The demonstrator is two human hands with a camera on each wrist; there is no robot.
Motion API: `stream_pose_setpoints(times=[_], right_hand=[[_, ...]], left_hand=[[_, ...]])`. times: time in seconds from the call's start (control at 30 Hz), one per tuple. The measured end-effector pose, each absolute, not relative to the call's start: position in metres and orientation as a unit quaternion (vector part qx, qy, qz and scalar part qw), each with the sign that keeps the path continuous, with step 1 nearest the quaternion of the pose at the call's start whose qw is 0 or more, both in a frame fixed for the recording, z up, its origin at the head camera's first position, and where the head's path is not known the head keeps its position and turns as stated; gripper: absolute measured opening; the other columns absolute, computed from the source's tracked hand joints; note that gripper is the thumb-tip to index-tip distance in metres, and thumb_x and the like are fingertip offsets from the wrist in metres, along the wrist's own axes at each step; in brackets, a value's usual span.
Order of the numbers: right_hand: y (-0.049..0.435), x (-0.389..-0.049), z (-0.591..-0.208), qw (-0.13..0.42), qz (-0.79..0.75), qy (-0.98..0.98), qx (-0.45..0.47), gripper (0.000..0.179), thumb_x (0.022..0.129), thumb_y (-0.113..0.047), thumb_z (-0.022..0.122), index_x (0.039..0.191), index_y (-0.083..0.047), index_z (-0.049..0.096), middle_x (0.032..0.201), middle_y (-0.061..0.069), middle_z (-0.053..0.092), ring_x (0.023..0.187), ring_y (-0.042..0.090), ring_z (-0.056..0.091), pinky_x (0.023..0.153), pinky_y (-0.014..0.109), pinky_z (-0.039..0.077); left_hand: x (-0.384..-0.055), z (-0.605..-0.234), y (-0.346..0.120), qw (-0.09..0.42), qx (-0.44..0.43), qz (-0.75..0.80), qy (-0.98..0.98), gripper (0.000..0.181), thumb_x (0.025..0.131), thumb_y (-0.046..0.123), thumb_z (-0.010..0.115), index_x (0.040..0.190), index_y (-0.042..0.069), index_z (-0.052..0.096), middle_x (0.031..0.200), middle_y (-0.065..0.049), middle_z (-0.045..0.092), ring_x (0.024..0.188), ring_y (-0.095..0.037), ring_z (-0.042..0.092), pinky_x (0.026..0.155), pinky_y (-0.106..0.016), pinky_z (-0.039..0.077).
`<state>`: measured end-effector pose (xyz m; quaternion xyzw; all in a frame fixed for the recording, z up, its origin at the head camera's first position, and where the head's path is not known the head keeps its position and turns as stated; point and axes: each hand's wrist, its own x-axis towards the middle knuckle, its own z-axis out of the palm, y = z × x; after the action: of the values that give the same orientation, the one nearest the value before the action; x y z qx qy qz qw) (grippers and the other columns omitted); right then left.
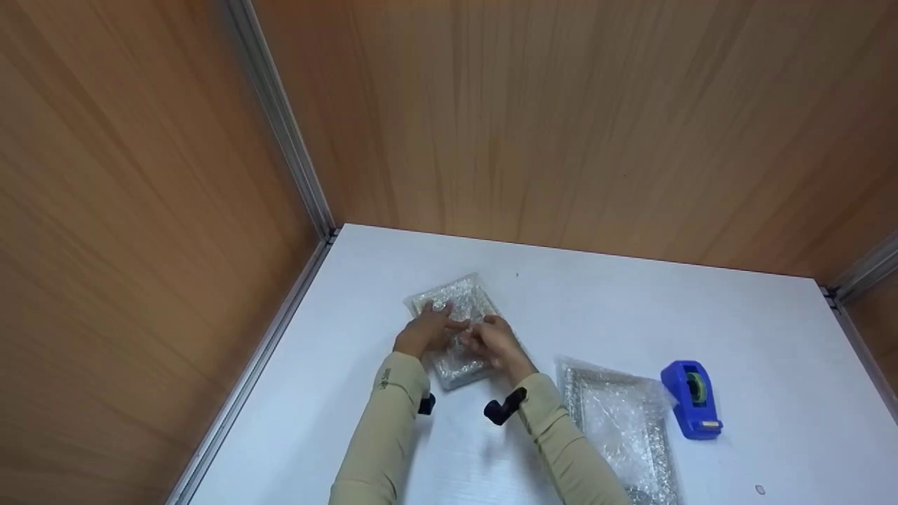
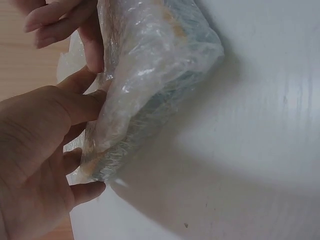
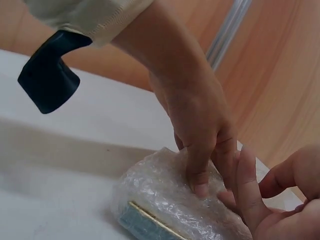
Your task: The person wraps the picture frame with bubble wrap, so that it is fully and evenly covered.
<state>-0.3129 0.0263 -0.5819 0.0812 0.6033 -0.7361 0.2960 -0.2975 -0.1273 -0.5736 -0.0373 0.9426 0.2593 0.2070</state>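
A flat rectangular item in clear bubble wrap lies tilted on the white table, with a bluish edge and a gold-coloured line showing through the plastic. On its upper face my left hand rests with spread fingers, pressing the wrap. My right hand touches the wrap beside it; in the right wrist view, its fingers are partly extended close to the left hand's fingertips. Both hands meet near the middle of the package, also seen as crinkled bubble wrap in the left wrist view. Any small thing between the fingertips is hidden.
Right of my right forearm lies another bubble-wrapped flat item. A blue tape dispenser with a green roll stands beside it, touching or nearly touching the loose plastic. Wood-patterned panels border the white table at the back and sides.
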Motion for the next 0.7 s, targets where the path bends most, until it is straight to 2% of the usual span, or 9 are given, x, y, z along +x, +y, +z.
stream_pose_setpoints(times=[0.07, 0.17, 0.27, 0.37, 0.5, 0.7], right_hand=[[0.028, -0.313, -0.58, 0.297, -0.721, 0.621, 0.077, 0.067, 0.085, 0.003, 0.044, 0.144, 0.005, 0.01, 0.105, 0.023, 0.057, 0.06, 0.013, 0.058, 0.054, 0.023, 0.049], [0.029, -0.313, -0.578, 0.271, -0.663, 0.695, 0.055, 0.055, 0.086, 0.0, 0.044, 0.139, 0.004, 0.028, 0.102, 0.021, 0.062, 0.065, 0.016, 0.061, 0.057, 0.026, 0.051], [0.031, -0.313, -0.577, 0.198, -0.562, 0.803, -0.009, 0.036, 0.088, -0.005, 0.047, 0.124, 0.001, 0.049, 0.096, 0.014, 0.064, 0.072, 0.017, 0.061, 0.062, 0.029, 0.051], [0.032, -0.31, -0.58, 0.106, -0.453, 0.88, -0.095, 0.024, 0.088, -0.005, 0.052, 0.109, -0.003, 0.062, 0.094, 0.009, 0.062, 0.08, 0.019, 0.059, 0.069, 0.032, 0.05], [0.035, -0.305, -0.588, 0.022, -0.355, 0.913, -0.201, 0.019, 0.087, -0.006, 0.059, 0.102, -0.008, 0.069, 0.09, 0.005, 0.06, 0.08, 0.018, 0.057, 0.07, 0.034, 0.049], [0.039, -0.296, -0.602, -0.055, -0.271, 0.908, -0.313, 0.025, 0.086, -0.012, 0.064, 0.11, -0.014, 0.069, 0.089, 0.002, 0.054, 0.08, 0.017, 0.052, 0.069, 0.033, 0.047]], left_hand=[[-0.297, -0.574, -0.128, 0.209, -0.044, 0.268, 0.94, 0.037, 0.095, 0.034, 0.047, 0.132, 0.037, 0.048, 0.155, 0.0, 0.008, 0.14, -0.031, -0.004, 0.108, -0.059, 0.011], [-0.297, -0.573, -0.129, 0.211, -0.059, 0.284, 0.933, 0.038, 0.095, 0.035, 0.047, 0.133, 0.036, 0.047, 0.155, -0.002, 0.006, 0.141, -0.03, -0.004, 0.108, -0.059, 0.011], [-0.297, -0.57, -0.13, 0.215, -0.047, 0.264, 0.939, 0.037, 0.095, 0.031, 0.048, 0.131, 0.037, 0.049, 0.155, -0.001, 0.008, 0.141, -0.031, -0.004, 0.108, -0.059, 0.014], [-0.297, -0.567, -0.131, 0.216, -0.027, 0.236, 0.947, 0.039, 0.094, 0.026, 0.051, 0.131, 0.039, 0.048, 0.155, -0.001, 0.01, 0.14, -0.032, -0.003, 0.107, -0.058, 0.018], [-0.295, -0.564, -0.133, 0.217, -0.009, 0.215, 0.952, 0.041, 0.094, 0.022, 0.052, 0.131, 0.04, 0.048, 0.155, -0.001, 0.01, 0.14, -0.032, -0.002, 0.107, -0.057, 0.022], [-0.293, -0.563, -0.135, 0.215, 0.002, 0.2, 0.956, 0.038, 0.095, 0.027, 0.048, 0.131, 0.039, 0.048, 0.154, -0.001, 0.012, 0.14, -0.033, -0.001, 0.106, -0.058, 0.022]])
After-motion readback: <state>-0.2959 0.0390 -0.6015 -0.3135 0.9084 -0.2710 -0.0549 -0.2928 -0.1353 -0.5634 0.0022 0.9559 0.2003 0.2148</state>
